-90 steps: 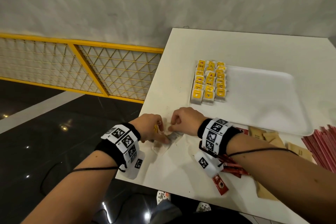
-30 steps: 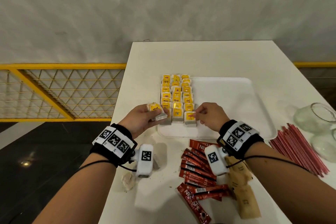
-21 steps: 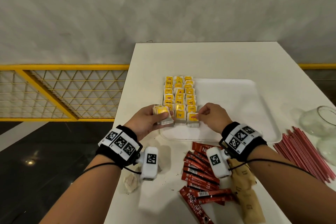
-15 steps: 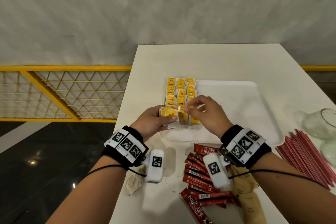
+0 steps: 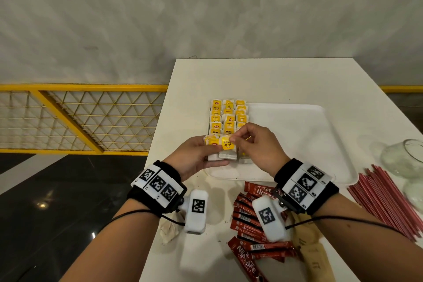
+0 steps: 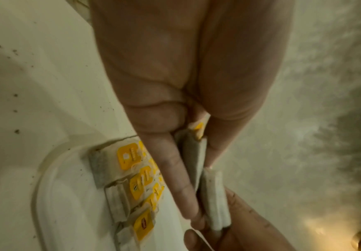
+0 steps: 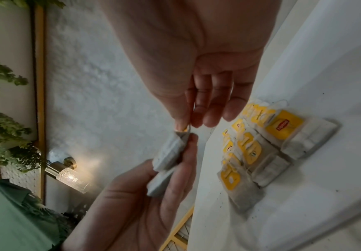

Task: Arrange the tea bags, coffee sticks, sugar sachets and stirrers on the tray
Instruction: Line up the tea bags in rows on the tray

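Several yellow-tagged tea bags (image 5: 229,117) lie in three rows at the left end of the white tray (image 5: 297,139). Just above the tray's near left corner, my left hand (image 5: 212,151) holds a couple of tea bags (image 5: 214,142) between thumb and fingers. My right hand (image 5: 233,139) pinches the top of one of them, a tea bag (image 5: 226,145) with a yellow tag. In the right wrist view the thumb and forefinger nip this tea bag (image 7: 171,149) at its upper edge. In the left wrist view the held tea bags (image 6: 193,158) stand on edge beside the tray rows (image 6: 132,169).
Red coffee sticks (image 5: 249,220) lie in a heap on the table before the tray, brown sugar sachets (image 5: 315,256) to their right. Red stirrers (image 5: 384,199) lie at the right, beside a glass jar (image 5: 407,158). One loose tea bag (image 5: 169,231) lies near the table's left edge.
Both hands came from the table's near left edge to the tray. My right hand left the front row and now pinches a bag held in my left hand.
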Motion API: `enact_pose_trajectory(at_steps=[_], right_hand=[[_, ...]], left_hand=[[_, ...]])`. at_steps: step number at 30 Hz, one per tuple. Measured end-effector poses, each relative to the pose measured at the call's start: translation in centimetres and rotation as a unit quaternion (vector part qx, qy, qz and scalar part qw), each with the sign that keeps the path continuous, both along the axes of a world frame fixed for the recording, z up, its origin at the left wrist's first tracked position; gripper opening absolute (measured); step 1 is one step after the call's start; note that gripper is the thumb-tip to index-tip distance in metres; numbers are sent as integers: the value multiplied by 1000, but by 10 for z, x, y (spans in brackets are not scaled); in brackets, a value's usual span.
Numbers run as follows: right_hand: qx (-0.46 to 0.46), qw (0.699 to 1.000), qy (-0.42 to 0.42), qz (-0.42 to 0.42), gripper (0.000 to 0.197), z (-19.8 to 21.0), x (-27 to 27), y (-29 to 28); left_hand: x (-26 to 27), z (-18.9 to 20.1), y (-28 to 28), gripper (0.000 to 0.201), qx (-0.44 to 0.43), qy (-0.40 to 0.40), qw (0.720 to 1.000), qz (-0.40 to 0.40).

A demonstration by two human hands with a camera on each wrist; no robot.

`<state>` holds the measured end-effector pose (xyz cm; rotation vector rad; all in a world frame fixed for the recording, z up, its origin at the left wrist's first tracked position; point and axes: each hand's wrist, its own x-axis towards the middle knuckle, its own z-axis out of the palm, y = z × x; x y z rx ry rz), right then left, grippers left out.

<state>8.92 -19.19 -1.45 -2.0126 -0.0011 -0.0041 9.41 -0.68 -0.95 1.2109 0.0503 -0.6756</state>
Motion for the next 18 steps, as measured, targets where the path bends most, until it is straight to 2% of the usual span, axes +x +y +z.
enact_pose_trajectory(at_steps=[2,5,9,14,18], right_hand=[[27,1000,13,3,9,1,0,-1],[66,997,44,24,20,7,-2,0],[28,998,32,51,23,9,-2,-1],[11,998,38,47,20,11,1,-6],[-5,999,33,28,16,18,4,-17]], left_hand=[[0,1,-1,28,31,-28,999,-1],[0,2,-3,29,44,-52,998,13],[1,0,-5,28,56,-64,996,19],[3,2,-2,15,44,-30,997,49],[8,7,9,18,2,41,996,74]])
